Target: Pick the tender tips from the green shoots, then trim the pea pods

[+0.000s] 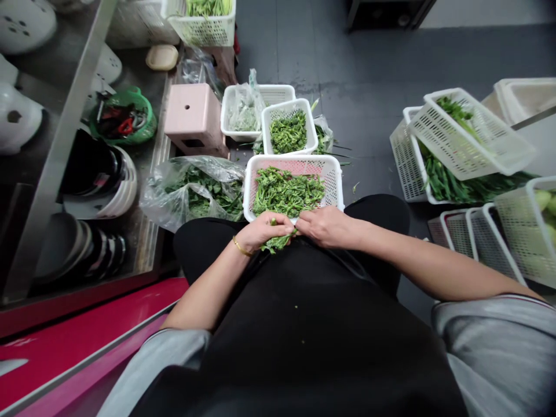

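Note:
My left hand is closed around a small bunch of leafy green vegetable, its leaves hanging below the fingers and a stem end poking up by the thumb. Beside it, my right hand pinches at the bunch's right end; what lies between its fingertips is too small to make out. Both hands are over my lap at the near rim of a white basket. Cut green stems are heaped in this basket. To its left, a clear plastic bag holds more leafy greens.
Behind stand a smaller basket of greens and a white basket with a bagged vegetable. A pink stool and a shelf with bowls are left. Stacked vegetable baskets stand right. Scraps lie on the dark floor.

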A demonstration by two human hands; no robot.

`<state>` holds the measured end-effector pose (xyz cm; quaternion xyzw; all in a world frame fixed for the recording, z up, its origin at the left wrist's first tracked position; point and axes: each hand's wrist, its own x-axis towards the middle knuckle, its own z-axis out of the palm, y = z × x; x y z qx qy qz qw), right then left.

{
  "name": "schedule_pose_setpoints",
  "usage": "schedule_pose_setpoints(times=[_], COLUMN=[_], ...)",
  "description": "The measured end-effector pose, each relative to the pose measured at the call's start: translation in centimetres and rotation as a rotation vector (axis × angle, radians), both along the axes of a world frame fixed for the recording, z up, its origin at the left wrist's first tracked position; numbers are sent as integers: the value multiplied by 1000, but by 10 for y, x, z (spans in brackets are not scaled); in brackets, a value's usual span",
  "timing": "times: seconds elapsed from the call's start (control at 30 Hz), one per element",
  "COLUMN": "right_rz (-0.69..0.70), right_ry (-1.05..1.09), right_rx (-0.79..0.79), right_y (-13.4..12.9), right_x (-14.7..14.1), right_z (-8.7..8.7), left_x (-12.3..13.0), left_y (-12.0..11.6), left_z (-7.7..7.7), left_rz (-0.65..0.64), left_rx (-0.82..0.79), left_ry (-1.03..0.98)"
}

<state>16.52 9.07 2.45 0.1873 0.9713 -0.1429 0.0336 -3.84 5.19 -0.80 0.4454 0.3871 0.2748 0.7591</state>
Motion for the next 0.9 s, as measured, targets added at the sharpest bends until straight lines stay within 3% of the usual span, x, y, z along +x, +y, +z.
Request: schedule_pose_setpoints(times=[0.13,0.2,0.27,0.33,0.4,0.47,0.53,0.6,0.7,0.77,0.83,0.9], right_rz=[-344,-456,-426,-291,-204,-243,-370,-493,-531,-537,-591,-675], right_ry=[205,290,258,121,-38,-139,-183,-226,-311,-316,-216,-25], right_rx=[-153,-261,-407,-525,-549,-492,-376,-225,-106,-104,-154,-359], right_y=[-18,-23,-24,-19,-10,4,18,31,48,58,67,72], right_x=[-11,-8,6,27,45,51,39,15,-21,-31,-28,-17], right_z=[-11,-14,-11,-4,3,4,-6,-27,-61,-74,-75,-65], left_x=[13,15,9,-2,-13,-20,-20,-19,-18,-19,-18,-13], left_y=[-14,-17,-17,-14,-10,-4,2,8,15,19,23,26], left_z=[9,5,-3,-10,-15,-18,-20,-21,-21,-19,-18,-18], left_rz=[301,406,483,543,588,608,599,572,543,542,540,537], left_rx=[148,114,0,-107,-155,-154,-156,-175,-212,-218,-202,-155], left_ry=[109,75,-21,-150,-274,-364,-394,-340,-189,-123,-66,12])
